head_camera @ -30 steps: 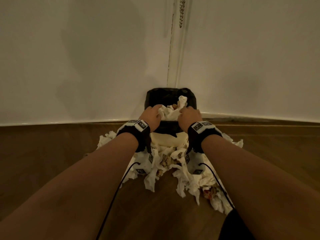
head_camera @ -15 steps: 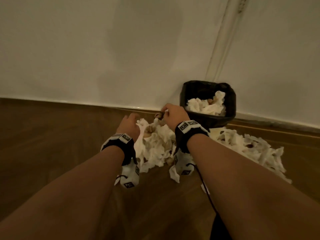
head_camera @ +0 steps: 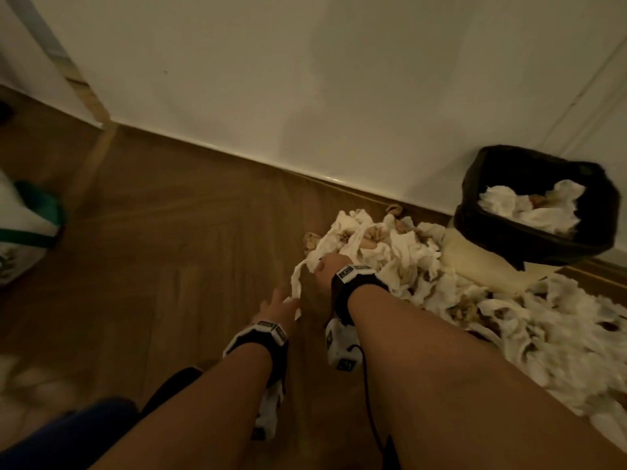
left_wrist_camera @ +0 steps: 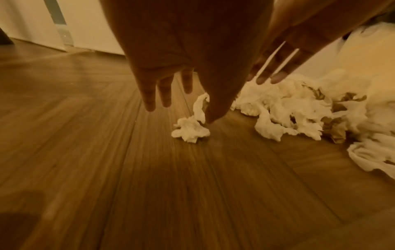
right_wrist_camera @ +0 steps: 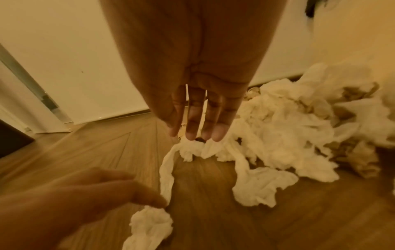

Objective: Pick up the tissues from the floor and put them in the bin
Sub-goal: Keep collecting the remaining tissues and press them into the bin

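Nearby, one bin (head_camera: 532,212), two hands (head_camera: 276,308) (head_camera: 327,266) (fingers straight, perhaps brushing tissue), one tissue heap (head_camera: 424,266).

Both hands (head_camera: 302,293) low, fingers straight.

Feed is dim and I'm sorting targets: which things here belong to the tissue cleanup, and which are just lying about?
Job:
- tissue pile on the floor
- long tissue strip at both hands' fingers
- small tissue wad
- black-lined bin, already holding tissues
- left hand, right hand

Lying about:
- white and green bag, far left
- wall
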`<state>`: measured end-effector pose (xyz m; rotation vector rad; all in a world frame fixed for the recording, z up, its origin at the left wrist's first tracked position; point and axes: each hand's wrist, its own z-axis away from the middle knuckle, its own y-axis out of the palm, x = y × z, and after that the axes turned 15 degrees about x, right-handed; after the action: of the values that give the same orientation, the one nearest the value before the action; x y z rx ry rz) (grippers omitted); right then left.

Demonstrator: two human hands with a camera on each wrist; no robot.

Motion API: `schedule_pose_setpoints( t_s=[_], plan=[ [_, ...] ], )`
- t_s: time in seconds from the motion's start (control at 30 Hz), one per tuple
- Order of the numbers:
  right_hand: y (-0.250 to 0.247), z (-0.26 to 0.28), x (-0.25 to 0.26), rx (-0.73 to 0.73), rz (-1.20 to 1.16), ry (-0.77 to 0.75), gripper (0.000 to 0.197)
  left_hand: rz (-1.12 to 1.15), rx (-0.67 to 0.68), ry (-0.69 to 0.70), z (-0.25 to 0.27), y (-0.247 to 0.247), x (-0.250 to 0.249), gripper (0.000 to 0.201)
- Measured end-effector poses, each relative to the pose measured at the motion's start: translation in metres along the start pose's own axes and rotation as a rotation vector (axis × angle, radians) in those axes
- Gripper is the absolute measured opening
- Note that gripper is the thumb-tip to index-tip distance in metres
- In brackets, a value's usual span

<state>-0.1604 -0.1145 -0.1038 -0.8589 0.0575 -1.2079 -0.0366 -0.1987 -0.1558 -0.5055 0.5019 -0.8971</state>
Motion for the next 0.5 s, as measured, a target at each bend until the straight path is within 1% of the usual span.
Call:
schedule_pose_setpoints(
  t_s=[0.07,0.17,0.23,0.33,0.4,0.5],
  plan=[
    [0.008,-0.009,0.006,-0.003,0.041,0.019,0.028,0.002,0.004,0.011,-0.006,0.011,0.001,0.045],
    [0.016,-0.019,0.014,0.068,0.142,0.016,0.035,-0.042,0.052,0.004,-0.012,0.024,0.006,0.047],
    [0.017,-0.023,0.019,0.016,0.165,-0.012,0.034,-0.016,0.027,0.014,-0.013,0.028,0.008,0.041],
    [0.020,-0.030,0.024,-0.069,0.132,-0.031,0.036,0.034,0.011,-0.020,-0.008,0.029,0.015,0.022],
    [0.026,-0.035,0.027,-0.069,0.090,-0.045,0.039,0.069,-0.023,-0.020,-0.009,0.029,0.018,0.021],
    [0.034,-0.040,0.031,-0.068,0.117,-0.042,0.042,0.238,-0.058,-0.015,-0.007,0.025,0.019,0.015]
  ],
)
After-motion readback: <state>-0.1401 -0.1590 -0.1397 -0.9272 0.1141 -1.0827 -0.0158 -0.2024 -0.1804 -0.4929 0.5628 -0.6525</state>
